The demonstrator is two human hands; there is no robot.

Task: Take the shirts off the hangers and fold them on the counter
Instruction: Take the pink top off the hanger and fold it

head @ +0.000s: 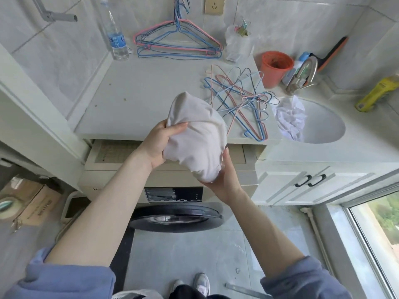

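A cream-white shirt (pixel 197 134), bunched into a compact bundle, is held in the air over the front edge of the white counter (pixel 129 100). My left hand (pixel 160 144) grips its left side, thumb on top. My right hand (pixel 226 180) cups it from below at the lower right. Several loose wire hangers (pixel 241 100), blue, pink and white, lie in a heap on the counter's right part. More empty hangers (pixel 177 41) hang against the back wall. A crumpled white garment (pixel 290 119) lies in the sink.
A water bottle (pixel 115 37) stands at the back left of the counter. An orange cup (pixel 275 67) and a tap (pixel 302 76) sit by the sink (pixel 323 126). A washing machine (pixel 174 197) stands under the counter. A window is at the right.
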